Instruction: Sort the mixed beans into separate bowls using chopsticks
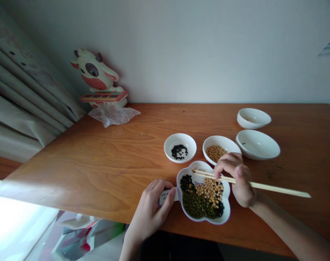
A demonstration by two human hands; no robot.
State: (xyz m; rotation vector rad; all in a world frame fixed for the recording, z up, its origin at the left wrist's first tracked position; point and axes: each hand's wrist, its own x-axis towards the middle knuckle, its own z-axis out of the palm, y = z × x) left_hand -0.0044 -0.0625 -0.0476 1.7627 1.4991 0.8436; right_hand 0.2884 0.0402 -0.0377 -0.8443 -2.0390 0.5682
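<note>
A flower-shaped white dish (227, 217) with a handle lies near the table's front edge. Inside it are green beans (197, 206), yellow soybeans (212, 189) and black beans (186, 182), partly mixed. My left hand (154, 204) is closed round the dish's handle (165, 196). My right hand (238, 177) grips a pair of wooden chopsticks (273, 187). Their tips reach over the upper left of the dish, beside a few loose beans. Whether they pinch one I cannot tell. Behind the dish stand a white bowl (167, 154) of black beans and another bowl (230, 141) of soybeans.
Two more white bowls stand at the right: the back one (253, 125) holds a little something pale, the front one (263, 145) a few dark specks. A cow-shaped toy keyboard (103, 96) and a crumpled plastic bag (114, 115) sit at the back left, by a curtain (23, 105).
</note>
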